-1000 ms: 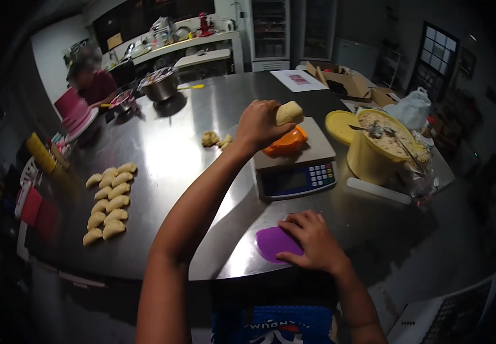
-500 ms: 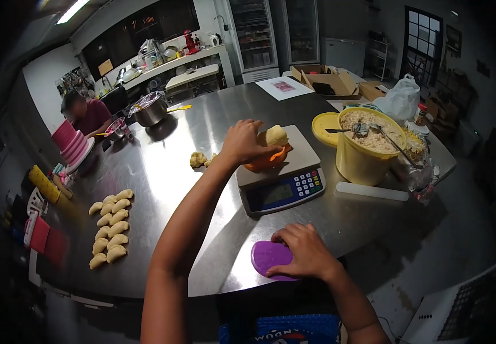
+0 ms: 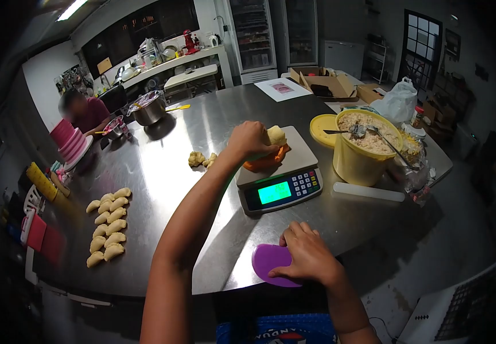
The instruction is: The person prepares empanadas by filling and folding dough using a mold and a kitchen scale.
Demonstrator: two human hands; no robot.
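Observation:
A digital scale [image 3: 279, 195] with a lit green display stands on the steel table, with an orange bowl [image 3: 268, 162] on its pan. A pale dough ball [image 3: 276, 135] shows above the bowl. My left hand [image 3: 252, 140] reaches over the bowl right beside this dough, its fingers curled together; whatever they grip is hidden. Near the front edge, my right hand [image 3: 311, 255] is closed on a purple dough scraper [image 3: 271, 264], thumb on top. Small dough scraps [image 3: 199, 160] lie left of the scale.
Folded pastries [image 3: 108, 226] lie in rows at left. Right of the scale are a yellow bucket [image 3: 358, 160] of filling with utensils and a white rolling pin [image 3: 368, 192]. A metal pot [image 3: 149, 109] and pink tiered cake [image 3: 73, 140] stand farther back, near a seated person [image 3: 90, 112].
The scale display has lit up green. My left hand's fingers have curled in beside the dough. My right hand keeps the scraper in nearly the same place.

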